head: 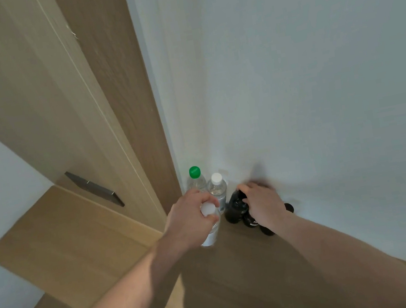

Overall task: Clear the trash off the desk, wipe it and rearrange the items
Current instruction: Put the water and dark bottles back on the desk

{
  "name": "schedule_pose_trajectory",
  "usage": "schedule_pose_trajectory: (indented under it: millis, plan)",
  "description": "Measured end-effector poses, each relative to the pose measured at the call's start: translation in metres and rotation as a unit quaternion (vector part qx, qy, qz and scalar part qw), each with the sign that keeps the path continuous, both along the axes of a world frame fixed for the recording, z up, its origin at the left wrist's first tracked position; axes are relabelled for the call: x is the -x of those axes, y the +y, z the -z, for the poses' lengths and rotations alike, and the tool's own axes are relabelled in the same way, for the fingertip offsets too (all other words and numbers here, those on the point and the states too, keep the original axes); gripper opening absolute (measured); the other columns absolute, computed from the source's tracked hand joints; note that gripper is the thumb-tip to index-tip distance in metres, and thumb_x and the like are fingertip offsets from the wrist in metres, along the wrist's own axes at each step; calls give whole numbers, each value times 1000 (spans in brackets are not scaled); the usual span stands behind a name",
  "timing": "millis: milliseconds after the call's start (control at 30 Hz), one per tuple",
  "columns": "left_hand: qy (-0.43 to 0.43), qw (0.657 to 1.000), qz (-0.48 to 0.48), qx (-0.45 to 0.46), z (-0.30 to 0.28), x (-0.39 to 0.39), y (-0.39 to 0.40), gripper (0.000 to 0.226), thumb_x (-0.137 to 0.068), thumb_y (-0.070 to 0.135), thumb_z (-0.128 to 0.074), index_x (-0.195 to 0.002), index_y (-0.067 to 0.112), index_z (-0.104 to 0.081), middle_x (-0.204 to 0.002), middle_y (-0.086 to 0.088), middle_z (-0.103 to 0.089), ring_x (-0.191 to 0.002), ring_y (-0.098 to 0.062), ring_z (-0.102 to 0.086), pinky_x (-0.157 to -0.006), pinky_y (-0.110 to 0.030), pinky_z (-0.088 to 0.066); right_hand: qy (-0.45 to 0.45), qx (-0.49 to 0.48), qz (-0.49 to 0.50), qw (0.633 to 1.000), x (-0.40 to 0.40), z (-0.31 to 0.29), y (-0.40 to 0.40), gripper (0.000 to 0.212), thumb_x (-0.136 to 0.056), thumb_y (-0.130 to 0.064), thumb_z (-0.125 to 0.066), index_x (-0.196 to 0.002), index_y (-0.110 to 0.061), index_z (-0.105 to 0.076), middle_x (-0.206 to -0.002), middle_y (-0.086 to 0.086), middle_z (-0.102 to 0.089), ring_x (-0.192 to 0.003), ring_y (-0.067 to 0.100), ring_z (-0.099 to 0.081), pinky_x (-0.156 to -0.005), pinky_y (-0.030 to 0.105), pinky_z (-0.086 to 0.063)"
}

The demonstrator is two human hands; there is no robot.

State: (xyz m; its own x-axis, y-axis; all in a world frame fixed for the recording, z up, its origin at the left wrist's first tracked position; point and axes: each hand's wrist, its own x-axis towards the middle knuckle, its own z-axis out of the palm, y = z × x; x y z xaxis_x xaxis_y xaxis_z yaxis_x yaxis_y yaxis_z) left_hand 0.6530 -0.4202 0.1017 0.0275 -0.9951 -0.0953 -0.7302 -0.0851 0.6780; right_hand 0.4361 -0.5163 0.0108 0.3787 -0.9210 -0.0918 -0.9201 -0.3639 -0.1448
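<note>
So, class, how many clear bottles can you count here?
3. A green-capped bottle stands in the corner by the wall, a white-capped one stands beside it, and the left hand grips a third. Hands may hide more.

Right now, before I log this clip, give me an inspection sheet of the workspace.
Surface: wooden floor in a corner; no desk in view.
Job's things: clear bottle with white cap, gripped by the left hand; black bottle under the right hand.
Clutter: green-capped bottle and white-capped bottle upright by the wall; more dark bottles beside them.
Fingers: left curled around the bottle neck; right curled on the black bottle.
Cables: nothing seen.
Surroundings: wooden door, white wall.
</note>
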Motion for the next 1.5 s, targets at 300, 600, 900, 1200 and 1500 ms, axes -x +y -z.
schedule_pose_trajectory:
  millis: [300, 600, 900, 1200, 1500]
  plan:
    - [-32, 999, 29, -10, 15, 21, -27, 19, -87, 31, -72, -104, 40, -71, -98, 24, -50, -85, -11, -57, -82, -35, -50, 27, -2, -44, 999, 16, -4, 1, 45, -86, -2, -62, -125, -24, -55, -114, -1, -61, -102, 26, -66, -81, 38, -46]
    - [-69, 997, 37, -7, 32, 47, -49, 23, -92, 23, -64, -110, 35, -70, -106, 13, -51, -94, -15, -59, -83, -42, -54, 74, -19, -60, 995, 25, -11, 3, 48, -85, -2, -66, -127, -21, -54, -113, 4, -57, -99, 28, -65, -82, 38, -49]
    - [-58, 997, 48, 0, 48, 68, -75, 21, -96, 18, -64, -113, 28, -70, -107, 10, -51, -96, -18, -58, -82, -36, -52, 87, -13, -34, 996, 38, -9, 14, 40, -93, -7, -62, -129, -22, -54, -113, 2, -61, -103, 27, -65, -83, 35, -42]
    - [-70, 996, 57, 8, 59, 82, -88, 31, -98, 15, -64, -128, 21, -66, -127, 2, -56, -110, -26, -59, -96, -40, -52, -28, -11, 35, 999, 51, -15, 40, 43, -101, -30, -63, -142, -30, -53, -133, -5, -61, -121, 25, -59, -103, 40, -45]
    - [56, 997, -21, -53, 65, 100, -5, 46, -95, 26, -69, -131, 28, -41, -130, 7, -46, -92, -8, -63, -86, -28, -58, -172, -75, 246, 951, 120, -13, 96, 66, -99, -27, -65, -158, -28, -35, -158, -3, -34, -144, 25, -39, -119, 40, -36]
